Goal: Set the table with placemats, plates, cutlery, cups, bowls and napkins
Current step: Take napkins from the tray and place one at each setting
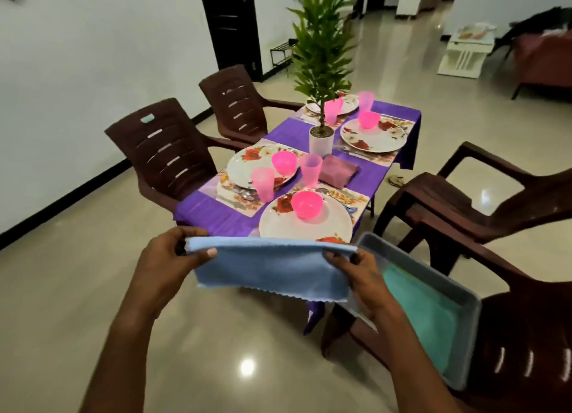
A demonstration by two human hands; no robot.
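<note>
The left hand [173, 258] pinches the left upper corner of a light blue napkin [272, 270], with the thumb on the front of the cloth and the other fingers curled behind it. The right hand [356, 273] pinches the right upper corner in the same way. The napkin hangs between the two hands, and its long axis runs from 9 o'clock to 3 o'clock. It looks folded once over the top edge.

The table [216, 217], under a purple cloth, lies at 12 o'clock from the fingers, just beyond the napkin. The near plate [328, 223] is a little closer to the right hand. So the next move is probably forward toward 12 o'clock, to lay the napkin at a place setting.

Counted from left to right, there are four brown plastic chairs: two at 10 and 11 o'clock, and two at 2 and 4 o'clock. There are four floral plates, four pink cups and three pink bowls that can be seen; a fourth bowl may be hidden behind the potted plant [322, 72]. One folded mauve napkin [337, 169] lies in the middle of the table. Cutlery lies beside the plates, but it is too small to count. At 4 o'clock, a grey tray [464, 292] rests on the nearest right chair, and it holds a turquoise cloth [421, 323].
</note>
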